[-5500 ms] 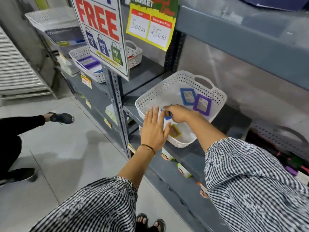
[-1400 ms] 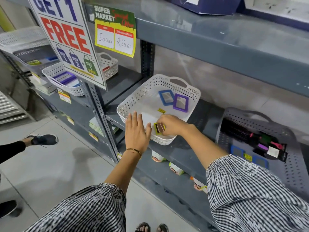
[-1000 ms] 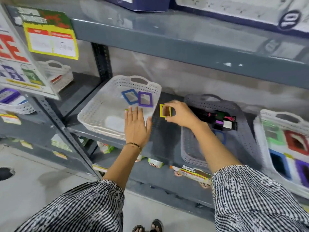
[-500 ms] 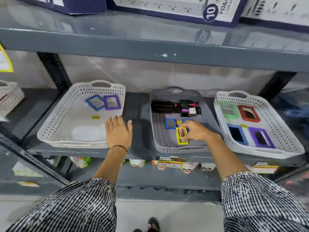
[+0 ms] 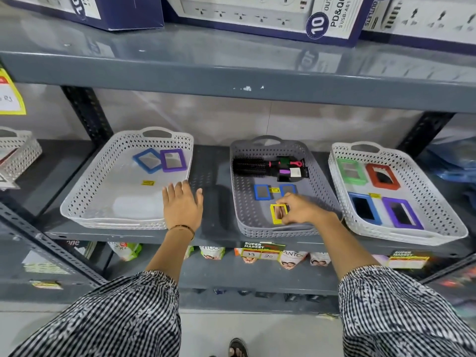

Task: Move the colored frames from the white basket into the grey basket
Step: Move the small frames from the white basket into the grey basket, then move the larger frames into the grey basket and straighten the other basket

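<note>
The right hand [image 5: 301,210] is setting the yellow frame [image 5: 278,213] down flat near the front of the grey basket [image 5: 243,222], fingertips pinched on the frame's right edge. Whether the frame is already resting on the basket floor or a touch above it is hard to call from this angle. The left hand [image 5: 183,204] is lying open and flat, fingers spread, holding nothing, at the right front corner of the white basket [image 5: 77,210], steadying it by the look of things.

To finish this placement well, the person wants to be lowering the frame level until it is sitting flat on the mesh floor, then opening the fingers cleanly and lifting straight up, so the light frame is not dragging along or flipping. There is bare floor to the frame's left, so nothing is calling for a squeeze; keeping it clear of the two blue frames [image 5: 262,191] just behind, and of the hairbrush [image 5: 251,166] at the back, looks easy.

Looking ahead, a blue frame [image 5: 147,160] and a purple frame [image 5: 173,160] are waiting side by side, touching, at the far end of the white basket. They are sitting well beyond the left hand and well apart from the right, so a long reach across is coming. A second white basket [image 5: 448,222] of frames is standing off to the right.
</note>
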{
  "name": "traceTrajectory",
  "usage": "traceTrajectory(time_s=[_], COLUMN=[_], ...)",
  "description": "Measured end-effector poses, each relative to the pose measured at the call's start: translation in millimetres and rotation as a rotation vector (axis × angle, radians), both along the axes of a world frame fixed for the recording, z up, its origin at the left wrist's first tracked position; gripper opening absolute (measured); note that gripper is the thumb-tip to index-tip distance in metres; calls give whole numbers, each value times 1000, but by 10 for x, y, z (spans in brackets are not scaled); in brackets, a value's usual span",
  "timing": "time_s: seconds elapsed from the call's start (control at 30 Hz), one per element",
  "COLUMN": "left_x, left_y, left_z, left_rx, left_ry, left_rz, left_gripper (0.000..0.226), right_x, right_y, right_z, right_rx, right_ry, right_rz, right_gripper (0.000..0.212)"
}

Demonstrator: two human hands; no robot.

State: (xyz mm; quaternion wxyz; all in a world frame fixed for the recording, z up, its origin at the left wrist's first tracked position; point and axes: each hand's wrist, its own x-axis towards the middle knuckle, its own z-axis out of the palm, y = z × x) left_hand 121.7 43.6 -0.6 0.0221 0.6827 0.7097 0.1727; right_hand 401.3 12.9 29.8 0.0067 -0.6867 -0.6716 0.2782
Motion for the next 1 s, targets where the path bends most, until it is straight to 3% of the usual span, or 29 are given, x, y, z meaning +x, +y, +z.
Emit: traceTrajectory(time_s=[0.47,0.63,0.83,1.0], left_x=[-3,-2,1,-192], left_y=[9,-2,9,41], left_z=[-2,14,70,189], left_rx=[-27,-21,22,72], left_ry=[-3,-25,-135,-174], left_rz=[2,0,23,89], left_gripper=[51,50,47,49], right_x=[13,13,-235,-820], right_y=[26,51,289,614], right_z=[-63,-6,269,441], right_rx=[-24,-23,214,319], right_ry=[15,60,84,144], right_rz=[-8,-53,-14,148], right_gripper=[46,73,56,48])
